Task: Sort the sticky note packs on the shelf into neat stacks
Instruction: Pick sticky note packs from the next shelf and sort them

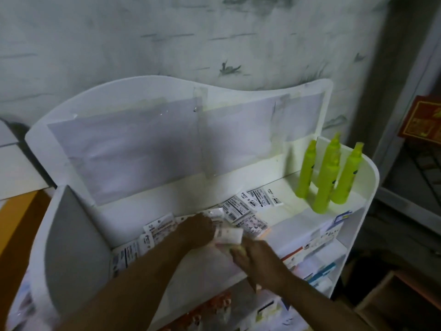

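Several small white sticky note packs [248, 204] with black print lie scattered along the top tier of a white display shelf [362, 211]. More packs [152, 231] lie to the left, some leaning at the left end. My left hand [196, 230] rests over the middle of the row, fingers closed on a white pack [229, 235]. My right hand [255, 256] meets it from the right and grips the lower edge of the same blurred bundle of packs. What lies under the hands is hidden.
Several lime-green highlighters [327, 177] stand upright at the right end of the top tier. Lower tiers hold other packaged stationery [317, 242]. A patterned wall rises behind the shelf. A red box [424, 120] and dark shelving stand at the right.
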{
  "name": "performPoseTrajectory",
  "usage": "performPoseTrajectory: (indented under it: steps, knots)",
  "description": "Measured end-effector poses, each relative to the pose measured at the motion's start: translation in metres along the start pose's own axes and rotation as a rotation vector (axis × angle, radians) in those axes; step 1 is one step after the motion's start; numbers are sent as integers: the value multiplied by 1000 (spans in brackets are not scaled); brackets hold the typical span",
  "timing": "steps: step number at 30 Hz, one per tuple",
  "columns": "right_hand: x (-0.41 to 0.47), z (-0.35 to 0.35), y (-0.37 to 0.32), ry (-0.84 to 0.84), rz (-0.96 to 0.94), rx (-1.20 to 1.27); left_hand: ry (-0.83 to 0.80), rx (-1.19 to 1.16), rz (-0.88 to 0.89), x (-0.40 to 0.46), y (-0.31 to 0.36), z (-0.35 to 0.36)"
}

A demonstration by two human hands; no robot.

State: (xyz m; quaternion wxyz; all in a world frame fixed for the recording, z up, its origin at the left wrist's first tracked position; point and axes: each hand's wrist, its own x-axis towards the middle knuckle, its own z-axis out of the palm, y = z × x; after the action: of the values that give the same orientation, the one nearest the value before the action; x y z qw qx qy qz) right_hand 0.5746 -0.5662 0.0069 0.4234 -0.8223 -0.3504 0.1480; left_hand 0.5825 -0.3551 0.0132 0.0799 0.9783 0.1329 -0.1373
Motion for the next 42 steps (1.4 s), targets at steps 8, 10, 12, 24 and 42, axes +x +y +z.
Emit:
performPoseTrajectory:
  steps: [8,10,12,24,42]
  knots:
    - [22,-62,13,323,262,531,131,121,-124,-3,37,31]
    - [22,-68,15,303,275,584,174,151,-99,-4,45,42]
    - [21,-73,16,293,298,639,160,126,-97,-3,51,44]
    - [32,-78,11,326,342,771,217,-222,-24,-18,11,-44]
    - [86,-43,-152,101,1,885,532,-1153,70,-166,-98,-181]
